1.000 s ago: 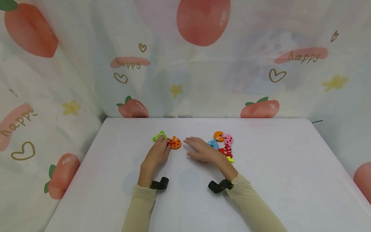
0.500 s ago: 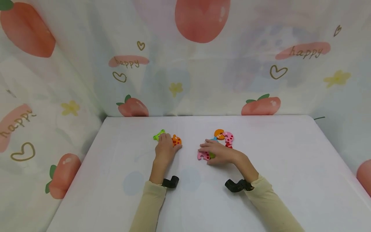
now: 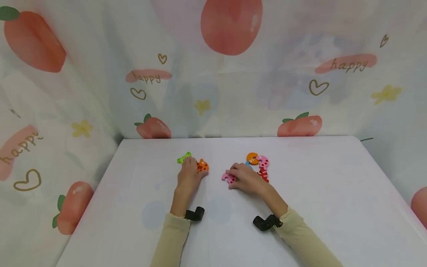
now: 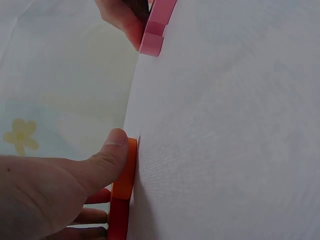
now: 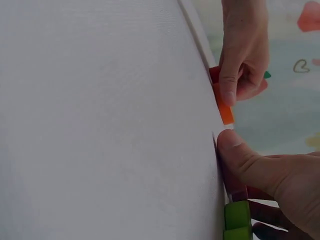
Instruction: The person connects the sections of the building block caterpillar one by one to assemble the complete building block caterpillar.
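The left hand [image 3: 188, 176] grips a small row of animal-shaped pieces: its thumb lies on the orange spotted piece [image 3: 202, 165] and its fingers reach over a red piece [image 4: 118, 218]. A light green piece [image 3: 184, 158] shows just beyond those fingers. To the right, the right hand [image 3: 247, 179] holds a pink spotted piece [image 3: 229, 178] between thumb and fingers. In the right wrist view a green piece [image 5: 237, 216] adjoins it, under the fingers. A gap of bare table separates the pink piece from the orange one.
Behind and right of the right hand lie more pieces: an orange one [image 3: 252, 158], a pink one [image 3: 263, 161], a red one [image 3: 263, 174] and a partly covered blue one [image 3: 248, 165]. The white table [image 3: 300, 193] ends at a patterned cloth [image 3: 233, 92].
The left thumb has come onto the orange piece. From hovering near the middle, the right hand has gone to the pink piece, which has since shifted slightly left with it.
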`<control>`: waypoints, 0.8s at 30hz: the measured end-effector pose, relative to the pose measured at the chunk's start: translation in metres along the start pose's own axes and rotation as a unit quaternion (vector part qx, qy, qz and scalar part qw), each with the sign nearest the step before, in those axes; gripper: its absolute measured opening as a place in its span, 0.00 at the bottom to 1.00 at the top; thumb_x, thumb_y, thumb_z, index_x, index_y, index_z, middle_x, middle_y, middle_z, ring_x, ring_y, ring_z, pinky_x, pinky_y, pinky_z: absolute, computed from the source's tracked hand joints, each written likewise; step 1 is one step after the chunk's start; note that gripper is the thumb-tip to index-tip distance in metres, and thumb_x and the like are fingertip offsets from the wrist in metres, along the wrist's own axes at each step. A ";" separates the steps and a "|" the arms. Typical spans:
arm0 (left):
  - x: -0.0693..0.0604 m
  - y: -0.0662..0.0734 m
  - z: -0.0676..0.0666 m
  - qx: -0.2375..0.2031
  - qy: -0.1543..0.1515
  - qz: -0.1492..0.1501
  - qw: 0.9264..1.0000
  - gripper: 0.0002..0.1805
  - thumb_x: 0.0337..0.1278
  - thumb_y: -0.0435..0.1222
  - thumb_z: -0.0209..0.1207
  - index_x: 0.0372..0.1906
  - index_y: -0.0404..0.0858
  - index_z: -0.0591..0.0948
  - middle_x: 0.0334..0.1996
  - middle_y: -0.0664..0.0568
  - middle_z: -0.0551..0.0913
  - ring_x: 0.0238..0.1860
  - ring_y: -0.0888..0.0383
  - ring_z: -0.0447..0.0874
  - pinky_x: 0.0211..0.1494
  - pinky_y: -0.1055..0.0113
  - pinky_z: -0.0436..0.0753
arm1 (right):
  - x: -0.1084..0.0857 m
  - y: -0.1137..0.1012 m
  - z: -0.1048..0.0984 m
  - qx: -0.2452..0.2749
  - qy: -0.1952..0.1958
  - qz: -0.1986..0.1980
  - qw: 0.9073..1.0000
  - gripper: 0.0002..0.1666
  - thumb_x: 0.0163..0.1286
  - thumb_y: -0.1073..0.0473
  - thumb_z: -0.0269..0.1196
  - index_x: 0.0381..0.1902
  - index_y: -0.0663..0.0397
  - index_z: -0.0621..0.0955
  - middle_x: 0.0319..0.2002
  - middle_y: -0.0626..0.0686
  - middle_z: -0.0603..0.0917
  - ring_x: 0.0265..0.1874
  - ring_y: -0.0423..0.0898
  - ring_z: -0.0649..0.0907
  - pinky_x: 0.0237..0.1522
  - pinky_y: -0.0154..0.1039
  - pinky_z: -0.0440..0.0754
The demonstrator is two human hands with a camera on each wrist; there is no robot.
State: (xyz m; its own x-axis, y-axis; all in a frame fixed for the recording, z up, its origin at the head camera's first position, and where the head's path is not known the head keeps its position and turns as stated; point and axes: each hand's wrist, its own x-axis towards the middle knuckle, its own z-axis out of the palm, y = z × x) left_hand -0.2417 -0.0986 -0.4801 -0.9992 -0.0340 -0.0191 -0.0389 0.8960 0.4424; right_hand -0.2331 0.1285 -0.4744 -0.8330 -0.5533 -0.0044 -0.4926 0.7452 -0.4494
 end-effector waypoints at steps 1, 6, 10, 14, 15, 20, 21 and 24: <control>0.000 0.000 0.000 -0.001 -0.001 0.000 1.000 0.39 0.54 0.50 0.66 0.63 0.30 0.67 0.65 0.40 0.67 0.63 0.48 0.69 0.65 0.53 0.76 | 0.000 -0.001 0.001 -0.006 0.004 0.004 1.000 0.33 0.58 0.49 0.71 0.59 0.56 0.80 0.49 0.52 0.80 0.47 0.47 0.76 0.50 0.41 0.80; -0.002 0.001 -0.003 -0.001 -0.006 -0.001 1.000 0.40 0.55 0.49 0.65 0.65 0.29 0.65 0.68 0.38 0.65 0.67 0.47 0.66 0.66 0.51 0.75 | 0.001 -0.006 0.003 -0.031 0.021 0.003 0.999 0.34 0.58 0.47 0.71 0.59 0.58 0.79 0.47 0.52 0.80 0.47 0.48 0.76 0.49 0.42 0.80; -0.001 -0.001 -0.004 -0.001 -0.013 -0.005 1.000 0.42 0.57 0.48 0.65 0.68 0.28 0.62 0.70 0.37 0.62 0.70 0.46 0.64 0.69 0.50 0.73 | 0.001 -0.010 0.004 -0.036 0.019 0.006 0.999 0.34 0.59 0.47 0.70 0.59 0.59 0.79 0.49 0.53 0.80 0.50 0.50 0.76 0.51 0.44 0.81; -0.001 -0.004 -0.002 0.000 -0.023 -0.003 1.000 0.40 0.58 0.48 0.64 0.67 0.29 0.62 0.71 0.38 0.62 0.70 0.47 0.64 0.69 0.52 0.72 | 0.000 -0.012 0.006 -0.043 0.012 0.006 0.999 0.34 0.60 0.47 0.70 0.59 0.59 0.79 0.50 0.54 0.80 0.51 0.50 0.76 0.53 0.44 0.81; -0.002 -0.005 -0.002 0.002 -0.024 -0.001 1.000 0.40 0.58 0.49 0.63 0.66 0.29 0.63 0.71 0.38 0.62 0.70 0.47 0.64 0.69 0.52 0.73 | 0.000 -0.011 0.007 -0.045 0.010 0.005 0.999 0.33 0.60 0.48 0.69 0.60 0.60 0.78 0.50 0.54 0.80 0.52 0.51 0.76 0.54 0.44 0.81; -0.003 -0.005 -0.004 0.011 -0.031 0.010 0.999 0.37 0.60 0.49 0.62 0.64 0.29 0.65 0.69 0.39 0.62 0.64 0.48 0.67 0.64 0.54 0.77 | 0.000 -0.012 0.007 -0.039 0.001 0.002 0.999 0.34 0.63 0.50 0.67 0.63 0.59 0.75 0.55 0.55 0.79 0.57 0.52 0.75 0.59 0.45 0.80; -0.003 -0.005 -0.005 0.015 -0.033 0.012 0.999 0.36 0.60 0.49 0.62 0.63 0.29 0.65 0.69 0.39 0.62 0.63 0.49 0.68 0.64 0.55 0.78 | 0.000 -0.012 0.006 -0.040 0.002 -0.003 0.999 0.33 0.63 0.51 0.67 0.64 0.60 0.75 0.55 0.55 0.79 0.57 0.53 0.75 0.59 0.46 0.80; -0.003 -0.006 -0.008 0.026 -0.035 0.017 0.999 0.35 0.61 0.50 0.61 0.61 0.30 0.66 0.64 0.40 0.65 0.59 0.50 0.68 0.61 0.56 0.80 | 0.000 -0.012 0.006 -0.044 -0.002 -0.006 0.999 0.33 0.65 0.52 0.66 0.65 0.59 0.74 0.58 0.56 0.78 0.59 0.54 0.75 0.60 0.47 0.79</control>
State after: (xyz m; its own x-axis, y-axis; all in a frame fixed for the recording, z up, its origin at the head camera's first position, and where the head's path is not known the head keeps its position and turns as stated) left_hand -0.2390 -0.1072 -0.4755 -0.9973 0.0264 -0.0682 -0.0029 0.9177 0.3973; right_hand -0.2256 0.1172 -0.4738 -0.8264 -0.5631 -0.0031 -0.5223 0.7685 -0.3697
